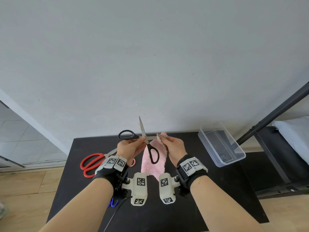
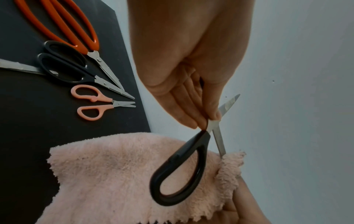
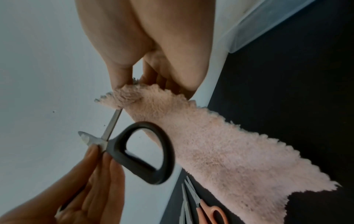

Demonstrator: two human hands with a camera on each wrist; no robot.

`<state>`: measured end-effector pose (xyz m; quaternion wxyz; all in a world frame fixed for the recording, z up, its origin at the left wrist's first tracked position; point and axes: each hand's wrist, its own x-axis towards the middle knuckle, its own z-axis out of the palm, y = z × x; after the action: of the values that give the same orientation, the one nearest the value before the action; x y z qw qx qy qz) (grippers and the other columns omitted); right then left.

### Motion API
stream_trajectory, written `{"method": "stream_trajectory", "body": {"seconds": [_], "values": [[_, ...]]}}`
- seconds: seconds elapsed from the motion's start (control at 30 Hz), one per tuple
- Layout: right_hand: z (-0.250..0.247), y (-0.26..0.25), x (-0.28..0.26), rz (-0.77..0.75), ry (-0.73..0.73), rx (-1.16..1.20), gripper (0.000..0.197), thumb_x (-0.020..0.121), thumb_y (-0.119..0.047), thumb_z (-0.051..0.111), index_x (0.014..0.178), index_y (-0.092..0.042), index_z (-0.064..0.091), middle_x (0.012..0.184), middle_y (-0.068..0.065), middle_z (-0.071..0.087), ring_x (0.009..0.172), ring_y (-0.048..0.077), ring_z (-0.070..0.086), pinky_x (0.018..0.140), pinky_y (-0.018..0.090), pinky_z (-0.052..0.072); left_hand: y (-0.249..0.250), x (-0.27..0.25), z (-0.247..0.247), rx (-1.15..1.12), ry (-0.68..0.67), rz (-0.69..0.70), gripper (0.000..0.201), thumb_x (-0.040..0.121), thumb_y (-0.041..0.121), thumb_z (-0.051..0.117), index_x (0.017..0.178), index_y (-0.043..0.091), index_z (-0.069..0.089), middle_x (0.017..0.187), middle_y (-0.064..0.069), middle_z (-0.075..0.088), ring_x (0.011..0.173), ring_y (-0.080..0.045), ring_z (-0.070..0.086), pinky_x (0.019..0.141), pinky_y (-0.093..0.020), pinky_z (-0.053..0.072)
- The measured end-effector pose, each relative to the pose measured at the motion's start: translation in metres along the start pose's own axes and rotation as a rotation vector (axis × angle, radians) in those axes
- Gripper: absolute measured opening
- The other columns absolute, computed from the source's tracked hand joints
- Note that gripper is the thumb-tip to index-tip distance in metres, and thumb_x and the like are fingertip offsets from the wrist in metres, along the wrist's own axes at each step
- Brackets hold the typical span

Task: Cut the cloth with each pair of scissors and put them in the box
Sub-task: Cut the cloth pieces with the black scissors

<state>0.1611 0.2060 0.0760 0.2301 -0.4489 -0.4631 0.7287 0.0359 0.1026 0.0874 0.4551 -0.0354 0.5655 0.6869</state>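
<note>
My left hand (image 1: 141, 142) pinches a pair of black-handled scissors (image 1: 147, 141) near the pivot, raised above the black table (image 1: 192, 206). The blades stand wide apart: one points up, the other points right and touches the top edge of the pink cloth (image 1: 153, 164). One handle loop (image 2: 180, 171) hangs down in front of the cloth. My right hand (image 1: 164, 139) pinches the cloth's upper corner (image 3: 130, 92) and holds it up, the rest draping onto the table. A clear plastic box (image 1: 220, 144) with nothing in it stands at the back right.
Red-handled scissors (image 1: 92, 162), a second black pair (image 2: 67, 68) and small pink scissors (image 2: 91, 103) lie on the table's left side. A wall rises right behind the table. A dark metal rack (image 1: 275, 131) stands to the right.
</note>
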Motion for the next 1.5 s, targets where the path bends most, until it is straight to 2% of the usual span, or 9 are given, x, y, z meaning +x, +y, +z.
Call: {"method": "stream_trajectory", "body": {"seconds": [0.23,0.4,0.47,0.53,0.67,0.93,1.17,1.37,1.5], "values": [[-0.027,-0.009,0.011,0.005,0.066,0.139,0.013,0.078,-0.019,0.076,0.084,-0.007,0.075,0.091,0.012,0.073,0.089,0.021,0.066,0.09,0.034,0.051,0.008,0.003,-0.016,-0.088,0.065,0.015,0.009,0.083,-0.002,0.066,0.089,-0.004,0.061,0.085,-0.015,0.069,0.076,-0.02,0.069,0.068,-0.025,0.059],[-0.025,-0.008,0.001,0.047,-0.022,0.183,0.007,0.081,-0.013,0.073,0.08,-0.007,0.076,0.083,0.009,0.071,0.075,0.016,0.067,0.075,0.03,0.054,0.006,0.004,-0.019,-0.161,0.049,-0.002,0.012,0.083,-0.002,0.066,0.092,-0.003,0.059,0.088,-0.015,0.068,0.077,-0.02,0.069,0.069,-0.026,0.06],[-0.014,-0.002,-0.003,0.033,-0.074,0.191,0.008,0.083,-0.008,0.069,0.081,-0.007,0.076,0.086,0.012,0.071,0.078,0.018,0.067,0.08,0.031,0.054,0.004,0.003,-0.012,-0.174,0.015,-0.009,0.011,0.083,-0.002,0.066,0.091,-0.002,0.059,0.081,-0.013,0.071,0.071,-0.017,0.071,0.071,-0.027,0.059],[-0.004,0.003,-0.006,0.013,-0.126,0.195,0.01,0.084,-0.007,0.068,0.089,-0.001,0.075,0.093,0.017,0.07,0.082,0.021,0.067,0.083,0.03,0.054,0.003,0.002,-0.007,-0.161,-0.007,-0.016,0.008,0.083,-0.001,0.066,0.088,-0.001,0.06,0.073,-0.009,0.072,0.067,-0.015,0.071,0.073,-0.028,0.059],[0.007,0.006,-0.008,-0.006,-0.177,0.187,0.02,0.085,-0.005,0.067,0.1,0.008,0.069,0.091,0.019,0.07,0.077,0.021,0.069,0.069,0.024,0.055,-0.001,0.001,-0.003,-0.124,-0.04,-0.023,0.008,0.082,0.002,0.067,0.088,0.0,0.061,0.078,-0.011,0.072,0.071,-0.016,0.071,0.076,-0.027,0.058],[0.022,0.014,-0.001,0.005,-0.096,0.146,0.011,0.078,-0.011,0.076,0.087,-0.005,0.076,0.095,0.019,0.073,0.092,0.027,0.069,0.093,0.039,0.052,-0.005,-0.008,0.005,-0.049,-0.087,0.008,0.014,0.085,0.001,0.064,0.096,-0.008,0.064,0.087,-0.014,0.073,0.083,-0.019,0.071,0.08,-0.025,0.056],[0.021,0.015,0.0,-0.004,-0.054,0.107,0.006,0.08,-0.012,0.074,0.077,-0.008,0.077,0.087,0.016,0.074,0.088,0.028,0.07,0.091,0.041,0.053,-0.001,-0.006,0.008,0.058,-0.026,0.055,0.003,0.084,-0.001,0.065,0.085,-0.004,0.065,0.068,-0.006,0.073,0.068,-0.013,0.07,0.071,-0.021,0.058],[0.006,0.004,0.005,0.027,-0.027,0.114,0.012,0.08,-0.014,0.074,0.083,-0.003,0.074,0.083,0.016,0.071,0.077,0.025,0.067,0.078,0.036,0.056,0.005,-0.002,-0.003,0.056,0.02,0.067,0.015,0.083,0.0,0.067,0.095,-0.007,0.063,0.087,-0.017,0.069,0.077,-0.02,0.067,0.075,-0.025,0.058],[-0.006,-0.001,0.01,0.044,-0.002,0.13,0.011,0.08,-0.015,0.074,0.077,-0.005,0.075,0.074,0.009,0.07,0.069,0.018,0.066,0.07,0.03,0.053,0.012,-0.003,-0.009,0.039,0.022,0.07,0.01,0.083,0.0,0.068,0.091,-0.003,0.063,0.078,-0.011,0.071,0.071,-0.016,0.07,0.072,-0.024,0.059]]}}
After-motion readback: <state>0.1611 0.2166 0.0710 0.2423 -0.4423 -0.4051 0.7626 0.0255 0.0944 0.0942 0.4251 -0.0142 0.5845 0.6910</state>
